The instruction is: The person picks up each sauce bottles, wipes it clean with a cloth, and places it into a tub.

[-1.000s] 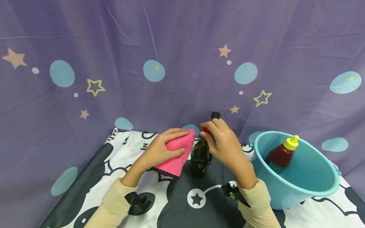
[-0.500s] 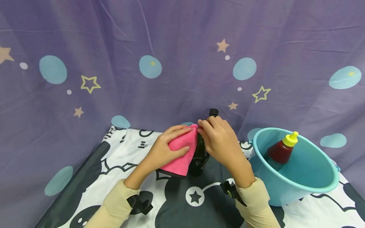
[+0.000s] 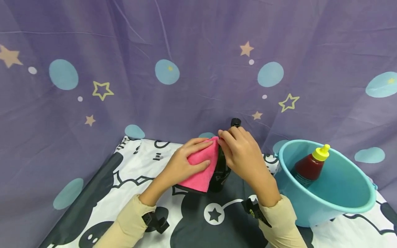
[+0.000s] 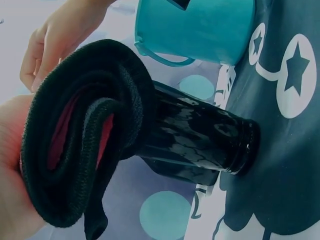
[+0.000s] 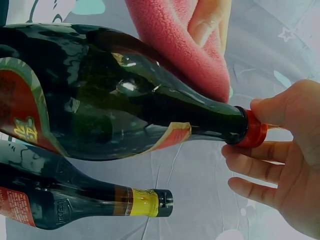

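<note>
My left hand [image 3: 183, 163] grips a folded pink cloth [image 3: 201, 168] with a dark edge. The cloth lies along the left side of a dark green glass bottle [image 5: 115, 100], which stands upright. My right hand [image 3: 243, 155] pinches the bottle's red cap [image 5: 256, 128] between thumb and fingers. In the left wrist view the rolled black edge of the cloth [image 4: 45, 210] hides the bottle's upper part. A second dark bottle [image 5: 50, 192], with a yellow neck band, stands close behind the first; in the head view its black cap [image 3: 235, 122] shows above my right hand.
To the right stands a light blue bucket [image 3: 328, 206] holding a red-brown squeeze bottle [image 3: 308, 168] with a yellow cap. A black-and-white patterned cloth [image 3: 214, 234] covers the surface. Directly behind hangs a purple curtain [image 3: 198, 110] with stars and dots.
My left hand has brought the pink cloth rightward and slightly up against the bottle, covering more of its left side. My right hand stays at the red cap.
</note>
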Tool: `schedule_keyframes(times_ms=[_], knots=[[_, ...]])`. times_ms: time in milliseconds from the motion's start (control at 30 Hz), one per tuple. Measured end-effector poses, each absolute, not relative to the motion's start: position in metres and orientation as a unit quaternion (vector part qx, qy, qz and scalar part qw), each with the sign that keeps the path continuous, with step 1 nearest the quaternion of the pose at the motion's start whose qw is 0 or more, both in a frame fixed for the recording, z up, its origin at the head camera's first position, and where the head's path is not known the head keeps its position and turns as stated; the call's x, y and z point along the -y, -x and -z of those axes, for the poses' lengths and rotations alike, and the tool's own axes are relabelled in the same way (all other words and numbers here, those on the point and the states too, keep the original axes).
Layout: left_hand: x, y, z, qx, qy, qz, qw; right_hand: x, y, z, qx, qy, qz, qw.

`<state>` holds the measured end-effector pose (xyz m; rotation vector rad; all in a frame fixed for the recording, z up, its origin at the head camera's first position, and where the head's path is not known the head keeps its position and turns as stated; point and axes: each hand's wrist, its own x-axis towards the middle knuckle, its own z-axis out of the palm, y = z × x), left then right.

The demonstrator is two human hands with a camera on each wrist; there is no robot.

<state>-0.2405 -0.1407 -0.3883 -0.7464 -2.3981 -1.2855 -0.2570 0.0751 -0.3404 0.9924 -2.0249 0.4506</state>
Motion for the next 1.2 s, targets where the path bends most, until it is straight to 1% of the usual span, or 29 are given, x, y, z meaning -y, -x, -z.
schedule_keyframes(times_ms=[300,633,800,1033,1200], knots=[[0.148,0.242,0.382,0.859,0.271,0.405,0.159,-0.073,0.258,0.333,0.805,-0.392,-0.186,0.404],[0.153,0.242,0.381,0.879,0.256,0.385,0.118,-0.073,0.259,0.338,0.805,-0.388,-0.192,0.405],[0.153,0.242,0.387,0.883,0.249,0.387,0.094,-0.075,0.257,0.342,0.809,-0.383,-0.194,0.402],[0.151,0.248,0.397,0.886,0.246,0.390,0.049,-0.079,0.253,0.344,0.817,-0.372,-0.192,0.397],[0.156,0.252,0.400,0.891,0.235,0.386,0.044,-0.074,0.254,0.340,0.818,-0.374,-0.192,0.394]])
